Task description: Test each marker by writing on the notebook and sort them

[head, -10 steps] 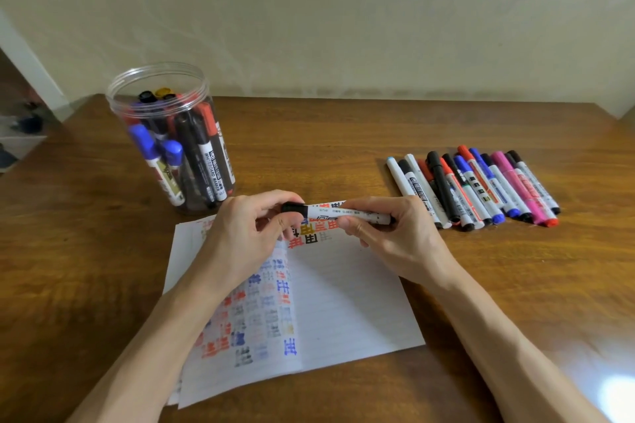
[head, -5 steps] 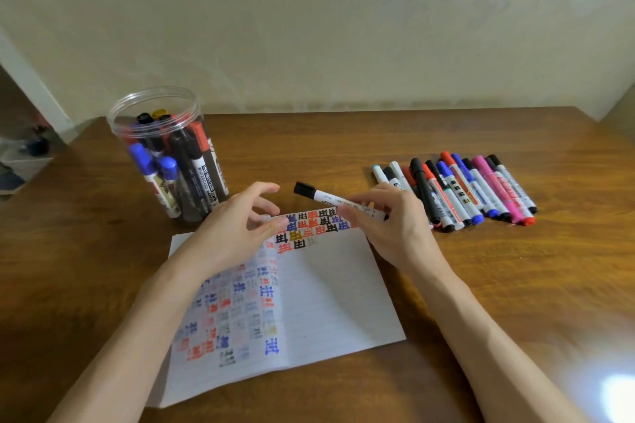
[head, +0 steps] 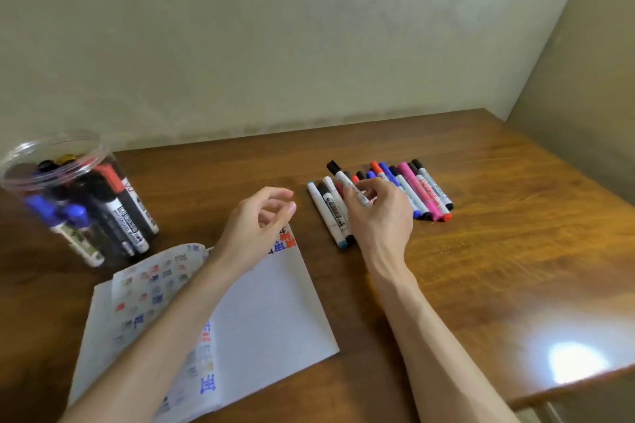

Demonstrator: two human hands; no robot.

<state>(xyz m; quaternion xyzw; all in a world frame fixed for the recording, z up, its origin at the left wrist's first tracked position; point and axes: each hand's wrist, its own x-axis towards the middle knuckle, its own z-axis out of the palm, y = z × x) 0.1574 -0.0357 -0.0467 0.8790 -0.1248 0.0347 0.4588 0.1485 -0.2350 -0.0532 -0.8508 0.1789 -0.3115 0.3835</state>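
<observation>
Markers [head: 113, 213] with blue, black and red caps stand crowded in a clear plastic jar [head: 86, 139] at nine o'clock on the wooden tabletop [head: 498, 233]; the jar has no lid on it. Just beside it, toward six o'clock, an open notebook [head: 268, 312] lies flat. Its left page curls up at the far corner and is covered with small blocks of coloured characters in red, blue, black and grey, while its right page is mostly bare, with a few red and blue characters at its top edge.

The left grip [head: 254, 227], a bare hand, hovers over that top edge of the notebook at the centre of the view. Its fingers are loosely curled and it holds nothing.

At one o'clock a row of markers [head: 424, 191] lies side by side on the tabletop, well apart from the jar, caps toward twelve o'clock: white barrels at the near-left end, then red, blue, black and pink ones toward the right.

The right grip [head: 378, 213] is over the middle of that row, hiding part of it. It pinches a white marker [head: 343, 182] with a black cap between thumb and fingers, the cap pointing to eleven o'clock.

At five o'clock a bright glare [head: 570, 361] sits on the tabletop.
</observation>
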